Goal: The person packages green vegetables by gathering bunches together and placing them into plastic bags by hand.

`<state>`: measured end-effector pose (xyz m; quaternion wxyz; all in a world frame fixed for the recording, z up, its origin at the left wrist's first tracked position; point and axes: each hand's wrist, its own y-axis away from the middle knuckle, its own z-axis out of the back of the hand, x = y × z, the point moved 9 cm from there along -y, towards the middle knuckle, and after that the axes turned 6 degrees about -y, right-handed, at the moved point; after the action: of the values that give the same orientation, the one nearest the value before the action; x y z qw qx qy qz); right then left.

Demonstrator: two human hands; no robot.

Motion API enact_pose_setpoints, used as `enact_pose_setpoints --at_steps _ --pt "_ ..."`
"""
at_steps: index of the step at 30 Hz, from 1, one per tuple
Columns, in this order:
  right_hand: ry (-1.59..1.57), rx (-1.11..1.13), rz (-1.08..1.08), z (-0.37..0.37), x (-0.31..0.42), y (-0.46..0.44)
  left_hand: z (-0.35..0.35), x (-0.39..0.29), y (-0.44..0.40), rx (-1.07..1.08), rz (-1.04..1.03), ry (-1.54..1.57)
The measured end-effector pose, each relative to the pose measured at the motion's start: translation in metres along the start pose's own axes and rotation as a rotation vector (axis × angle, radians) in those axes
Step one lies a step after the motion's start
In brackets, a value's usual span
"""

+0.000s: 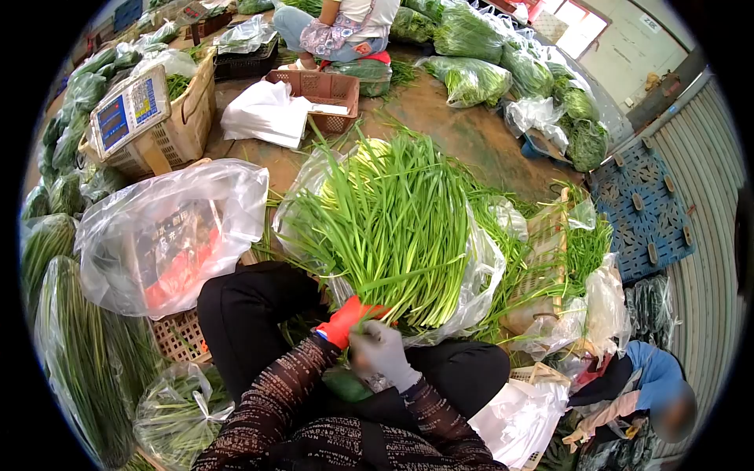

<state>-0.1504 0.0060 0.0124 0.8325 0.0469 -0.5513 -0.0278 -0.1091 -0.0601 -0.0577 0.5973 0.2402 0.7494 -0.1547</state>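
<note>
A big heap of green garlic chives [393,220] lies on a clear plastic sheet [487,263] just in front of my crossed legs. My left hand [344,322], in a red glove, is closed at the heap's near edge, with a few green blades showing at its fingers. Beside it and touching it is my right hand [385,357], in a grey glove with bent fingers. What the right fingers grip is hidden, and the space just below them is blurred.
A scale [129,114] rests on a crate at the left, near a large clear bag [173,235]. White bags [265,114] lie by a brown crate [334,122]. Bagged greens [471,82] line the back. One person sits ahead; another [656,385] bends at lower right.
</note>
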Motion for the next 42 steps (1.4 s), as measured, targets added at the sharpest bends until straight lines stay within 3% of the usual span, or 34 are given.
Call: enact_pose_setpoints --at_steps 1,2,3,5,6,7,9,11,13,14,16,17,18,22,23,24,25,26,29,30,33,34,36,37,39,40,41,42 --pt "0.105 0.048 0.278 -0.012 0.018 0.006 -0.002 0.021 -0.005 0.04 0.164 -0.097" --pt "0.026 0.17 0.222 -0.018 0.02 0.009 -0.004 0.041 -0.008 0.096 0.324 -0.198" --pt "-0.054 0.292 0.163 -0.018 0.041 0.014 -0.008 0.026 -0.008 0.096 0.325 -0.197" --pt "-0.403 0.233 -0.011 0.025 0.055 0.011 0.007 -0.004 0.011 -0.167 0.44 -0.071" --pt "-0.471 0.083 -0.029 0.054 0.034 0.006 0.006 0.042 0.0 -0.067 0.395 0.071" --pt "-0.639 -0.062 -0.083 0.095 0.048 0.006 0.003 0.043 0.001 -0.067 0.395 0.072" --pt "-0.422 -0.441 0.152 0.179 0.087 0.009 0.008 0.029 -0.004 -0.194 0.248 0.233" --pt "-0.329 -0.742 0.385 0.265 0.121 0.017 0.009 0.022 -0.004 -0.176 0.244 0.164" --pt "-0.176 -0.971 0.454 0.331 0.12 0.022 -0.007 0.016 0.002 -0.066 0.35 0.403" --pt "0.008 -1.083 0.383 0.361 0.106 0.021 -0.007 0.026 -0.004 -0.031 0.285 0.391" --pt "0.634 -1.138 -0.173 0.394 0.038 0.021 -0.011 0.022 0.0 -0.013 0.337 0.481" --pt "0.857 -1.073 -0.427 0.388 0.013 0.022 -0.014 0.019 0.0 -0.002 0.384 0.573" --pt "0.893 -1.002 -0.501 0.366 0.006 0.024 -0.014 0.011 -0.001 0.013 0.321 0.584" --pt "0.342 -0.555 -0.217 0.189 -0.004 -0.009 -0.021 0.026 0.001 0.007 0.455 0.68" --pt "0.19 -0.381 -0.334 0.148 -0.033 -0.019 -0.021 0.031 0.004 0.01 0.472 0.668" --pt "0.132 -0.316 -0.144 0.102 -0.079 -0.033 -0.017 0.033 0.005 -0.003 0.469 0.632" --pt "0.107 -0.397 -0.088 0.091 -0.096 -0.042 -0.015 0.035 0.002 -0.025 0.447 0.612" --pt "-0.147 -0.363 -0.175 0.078 -0.09 -0.044 -0.007 0.039 0.002 -0.094 0.411 0.546" --pt "0.096 -0.386 0.026 0.062 -0.051 -0.038 0.003 0.047 -0.001 -0.082 0.316 0.337" --pt "0.439 -0.468 0.231 0.058 -0.004 -0.027 0.001 0.046 0.0 -0.067 0.224 0.312" --pt "0.555 -0.234 0.384 0.043 0.02 -0.024 -0.009 0.035 0.008 0.056 0.273 0.404" --pt "0.556 -0.239 0.376 0.047 0.025 -0.023 -0.013 0.041 0.002 0.094 0.167 0.503" --pt "0.57 -0.003 0.508 0.032 0.038 -0.021 -0.018 0.037 0.007 0.116 0.136 0.517" --pt "0.569 -0.007 0.505 0.036 0.038 -0.022 -0.02 0.029 0.007 0.132 0.096 0.53" --pt "0.2 -0.236 0.389 0.073 0.034 -0.027 -0.018 0.029 0.001 0.049 0.138 0.545" --pt "0.204 -0.401 0.222 0.094 0.015 -0.034 -0.022 0.027 0.006 0.057 0.33 0.599" --pt "0.342 -0.395 0.182 0.105 0.011 -0.044 -0.028 0.029 0.013 0.062 0.519 0.654" --pt "0.448 -0.356 0.06 0.107 0.0 -0.058 -0.025 0.028 0.014 0.013 0.531 0.684"
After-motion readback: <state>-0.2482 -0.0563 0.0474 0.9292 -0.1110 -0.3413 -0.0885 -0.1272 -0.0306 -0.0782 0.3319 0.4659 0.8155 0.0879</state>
